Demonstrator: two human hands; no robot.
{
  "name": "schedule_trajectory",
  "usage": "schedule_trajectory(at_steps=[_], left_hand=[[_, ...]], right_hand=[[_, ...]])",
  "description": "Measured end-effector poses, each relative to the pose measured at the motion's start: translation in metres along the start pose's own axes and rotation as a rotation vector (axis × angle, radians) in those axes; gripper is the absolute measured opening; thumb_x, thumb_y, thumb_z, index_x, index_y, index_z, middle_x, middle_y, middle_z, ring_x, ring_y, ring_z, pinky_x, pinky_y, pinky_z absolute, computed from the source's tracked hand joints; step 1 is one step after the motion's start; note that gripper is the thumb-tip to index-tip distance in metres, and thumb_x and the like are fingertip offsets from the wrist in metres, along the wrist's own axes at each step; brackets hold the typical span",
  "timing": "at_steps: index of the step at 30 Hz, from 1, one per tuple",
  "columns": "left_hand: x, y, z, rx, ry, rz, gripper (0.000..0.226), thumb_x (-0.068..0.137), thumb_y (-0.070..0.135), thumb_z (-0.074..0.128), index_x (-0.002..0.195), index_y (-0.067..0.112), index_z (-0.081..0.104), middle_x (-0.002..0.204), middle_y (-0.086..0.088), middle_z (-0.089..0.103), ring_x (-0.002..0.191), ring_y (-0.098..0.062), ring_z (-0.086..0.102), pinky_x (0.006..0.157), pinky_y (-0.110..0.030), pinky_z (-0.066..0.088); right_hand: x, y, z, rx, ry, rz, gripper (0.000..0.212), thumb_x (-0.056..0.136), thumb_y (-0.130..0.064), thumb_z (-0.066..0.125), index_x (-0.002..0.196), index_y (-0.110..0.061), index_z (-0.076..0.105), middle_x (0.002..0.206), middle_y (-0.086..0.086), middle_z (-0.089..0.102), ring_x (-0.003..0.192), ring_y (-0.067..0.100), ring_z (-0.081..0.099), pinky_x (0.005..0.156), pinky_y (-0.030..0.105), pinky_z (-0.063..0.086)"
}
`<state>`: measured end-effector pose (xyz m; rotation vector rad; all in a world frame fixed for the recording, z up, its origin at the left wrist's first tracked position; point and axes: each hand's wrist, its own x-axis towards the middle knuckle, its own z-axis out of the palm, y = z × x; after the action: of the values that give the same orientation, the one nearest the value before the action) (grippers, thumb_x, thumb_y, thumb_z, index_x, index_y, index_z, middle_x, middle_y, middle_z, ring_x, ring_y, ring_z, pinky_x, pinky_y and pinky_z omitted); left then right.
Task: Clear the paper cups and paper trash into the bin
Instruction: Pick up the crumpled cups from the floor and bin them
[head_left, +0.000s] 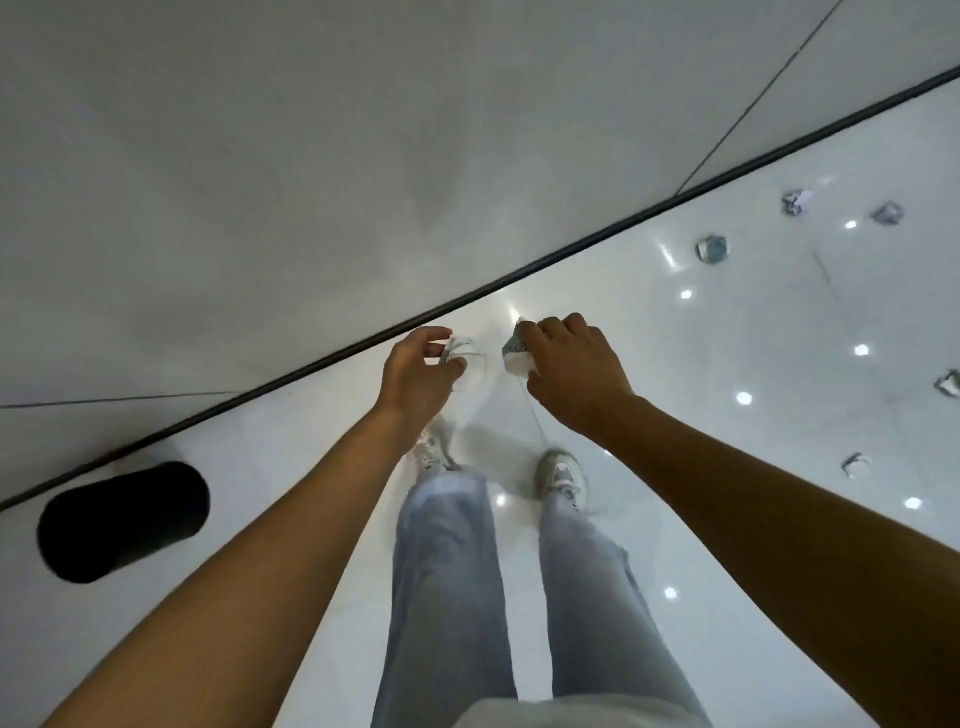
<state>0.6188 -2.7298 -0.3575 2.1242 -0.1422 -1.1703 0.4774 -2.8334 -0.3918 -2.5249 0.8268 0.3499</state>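
The bin (122, 522) stands on the floor (753, 322) at the far left beside the wall (311, 156) (well apart from the paper scraps (711, 249) scattered at the right), and both hands are between them.

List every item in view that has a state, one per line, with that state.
left hand: fingers curled round a crumpled paper piece
right hand: gripping a crumpled paper cup
black bin: on the floor by the wall; whether anything is inside cannot be told
loose paper scraps: crumpled, lying on the floor, not yet picked up
floor: glossy, reflecting ceiling lights
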Motion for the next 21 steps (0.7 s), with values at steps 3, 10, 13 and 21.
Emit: schedule_trajectory(at_steps=[3,10,13,21], left_hand=[[-0.038,-0.024,-0.057,-0.088,0.100,-0.014,0.029,0.084,0.002,0.066,0.109,0.016,0.060,0.111,-0.009,0.059,0.091,-0.025,0.062,0.080,-0.042,0.056],[-0.119,-0.116,-0.191,-0.239,0.290,-0.101,0.037,0.087,0.008,0.065,0.122,0.014,0.056,0.121,-0.007,0.057,0.109,-0.026,0.057,0.092,-0.041,0.053],[-0.145,-0.166,-0.245,-0.304,0.350,-0.143,0.036,0.086,0.008,0.066,0.120,0.016,0.058,0.121,-0.007,0.058,0.108,-0.027,0.058,0.092,-0.044,0.052],[-0.211,-0.295,-0.385,-0.496,0.542,-0.227,0.032,0.086,0.005,0.065,0.116,0.012,0.059,0.110,-0.005,0.059,0.096,-0.023,0.058,0.091,-0.041,0.053]], right_hand=[[-0.007,-0.057,-0.006,-0.046,-0.024,-0.118,0.046,0.086,-0.018,0.056,0.131,-0.017,0.045,0.121,0.005,0.058,0.106,0.026,0.050,0.089,0.035,0.041],[-0.032,-0.224,0.004,-0.039,-0.058,-0.355,0.036,0.082,-0.015,0.055,0.118,-0.019,0.054,0.108,0.003,0.062,0.096,0.027,0.050,0.079,0.034,0.038],[-0.043,-0.300,0.027,-0.076,-0.096,-0.436,0.038,0.085,-0.017,0.054,0.123,-0.016,0.051,0.113,0.006,0.060,0.100,0.030,0.049,0.082,0.037,0.039],[-0.067,-0.493,0.104,-0.123,-0.198,-0.636,0.042,0.085,-0.021,0.055,0.126,-0.017,0.050,0.112,0.006,0.060,0.099,0.029,0.050,0.078,0.036,0.042]])
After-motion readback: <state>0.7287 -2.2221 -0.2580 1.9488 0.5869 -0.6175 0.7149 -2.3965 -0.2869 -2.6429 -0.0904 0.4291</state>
